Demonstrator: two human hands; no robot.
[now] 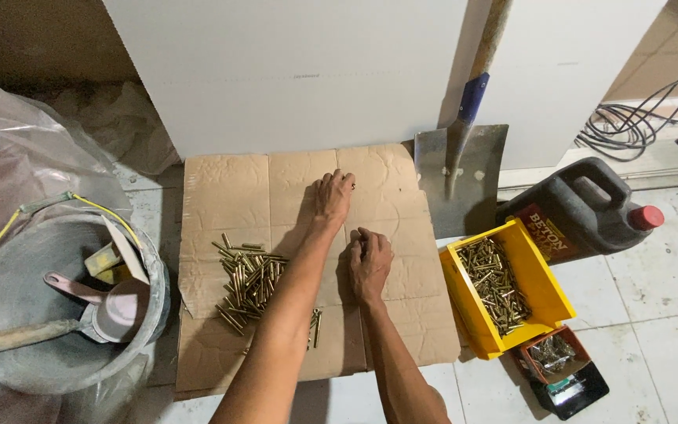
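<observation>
A large white board (292, 71) leans against the wall at the back, and in front of it a flattened brown cardboard sheet (229, 196) lies on the tiled floor (653, 290). At the left stands a round grey metal bucket (56, 369) with a trowel with a wooden handle (25, 334) inside. At the right I see a steel shovel with a blue band on its handle (462, 169), a black plastic jerrycan with a red cap (590, 208) lying on its side, and a yellow plastic bin (543, 290) filled with brass-coloured screws.

The person's two bare arms reach over the cardboard. The left hand (331, 200) lies far forward, palm down with the fingers spread flat – it seems to pinch one small thing at its fingertips, but this is too small to say. The right hand (368, 263) is closer to the body, loosely curled into a half fist; whether it holds something I cannot tell.

The loose pile of brass-coloured screws (251, 283) lies on the cardboard to the left of both hands, just beside the left forearm. Most screws point their long axis away from the person, a little slanted. The left hand is the nearer one to the pile – the right hand is apart, on the other side of the left arm.
</observation>
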